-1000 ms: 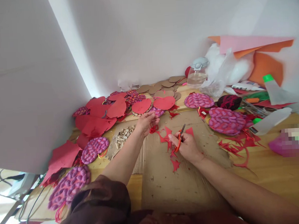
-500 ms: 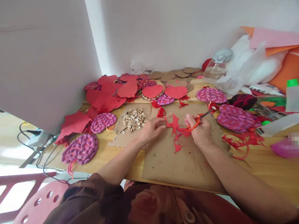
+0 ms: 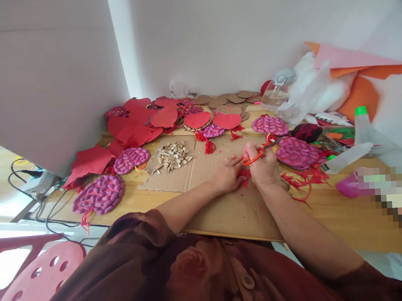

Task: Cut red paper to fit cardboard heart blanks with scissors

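Observation:
My right hand (image 3: pixel 265 168) is closed around a pair of scissors (image 3: pixel 253 158) with orange handles; the dark blades point up and to the right. Close beside it, my left hand (image 3: pixel 226 176) lies low over the cardboard sheet (image 3: pixel 224 212), fingers stretched toward the right hand. Red scraps (image 3: pixel 244 177) are bunched between the two hands, partly covered by them. To the left of my hands, a heap of empty-looking nut shells (image 3: pixel 174 155) rests on the cardboard. A round pad covered in purple-pink pieces (image 3: pixel 297 152) sits just right of the scissors.
Red heart cutouts (image 3: pixel 197 120) and brown cardboard shapes (image 3: pixel 221 100) lie along the back. More purple-pink pads (image 3: pixel 98 195) are at the left. At the right stand a lidded clear bottle (image 3: pixel 275 92), plastic bags (image 3: pixel 332 89) and a green-capped bottle (image 3: pixel 362 126). Further red scraps (image 3: pixel 302 181) lie there.
My left hand has moved right across the cardboard, up to my right hand. The spread red scraps are now gathered between the hands. The view has shifted slightly right.

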The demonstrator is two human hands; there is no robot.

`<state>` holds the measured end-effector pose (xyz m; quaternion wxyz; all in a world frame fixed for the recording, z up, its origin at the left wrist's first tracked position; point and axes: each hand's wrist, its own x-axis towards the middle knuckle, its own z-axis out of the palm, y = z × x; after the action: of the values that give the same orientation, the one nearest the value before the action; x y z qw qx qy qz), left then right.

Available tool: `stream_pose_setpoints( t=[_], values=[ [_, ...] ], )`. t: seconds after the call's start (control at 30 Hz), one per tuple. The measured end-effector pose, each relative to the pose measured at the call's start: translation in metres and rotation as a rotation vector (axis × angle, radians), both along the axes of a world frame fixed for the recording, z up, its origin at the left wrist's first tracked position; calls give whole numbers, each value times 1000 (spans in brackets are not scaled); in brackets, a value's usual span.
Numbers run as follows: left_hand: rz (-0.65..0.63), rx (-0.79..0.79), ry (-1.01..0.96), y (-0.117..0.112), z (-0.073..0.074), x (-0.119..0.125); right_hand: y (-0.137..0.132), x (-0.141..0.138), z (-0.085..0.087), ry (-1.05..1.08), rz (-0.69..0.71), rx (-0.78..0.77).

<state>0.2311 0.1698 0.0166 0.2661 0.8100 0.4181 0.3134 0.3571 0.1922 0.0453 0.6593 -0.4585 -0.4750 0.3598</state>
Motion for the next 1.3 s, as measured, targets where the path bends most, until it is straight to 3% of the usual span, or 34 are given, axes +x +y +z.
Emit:
stream_pose_setpoints(
  t=[0.13,0.37,0.43,0.53,0.63,0.8,0.9,1.03,1.13,1.2,1.3],
  values=[
    [-79,57,-126,-11,10,8,-4,1,4,17,19,27],
    [245,-53,-238,-24,18,-38,-4,-2,6,56,8,45],
    [271,-35,-187,-26,16,-43,-3,-3,7,65,10,47],
    [231,-55,-17,-32,12,-32,-1,-3,10,87,5,70],
    [191,-116,139,-37,12,-1,-2,-1,15,124,-4,112],
    [10,-83,64,-34,19,43,-8,3,25,129,-22,103],
    [-42,-44,-56,-32,21,39,-8,4,28,115,-45,117],
    [153,36,-62,-39,19,1,-5,3,27,155,-51,141],
    [226,30,115,-53,16,-20,-3,0,25,177,-17,133],
    [219,-3,265,-63,13,-19,-4,-2,23,166,21,114],
    [80,0,317,-73,8,3,-5,-2,21,117,46,92]
  ],
)
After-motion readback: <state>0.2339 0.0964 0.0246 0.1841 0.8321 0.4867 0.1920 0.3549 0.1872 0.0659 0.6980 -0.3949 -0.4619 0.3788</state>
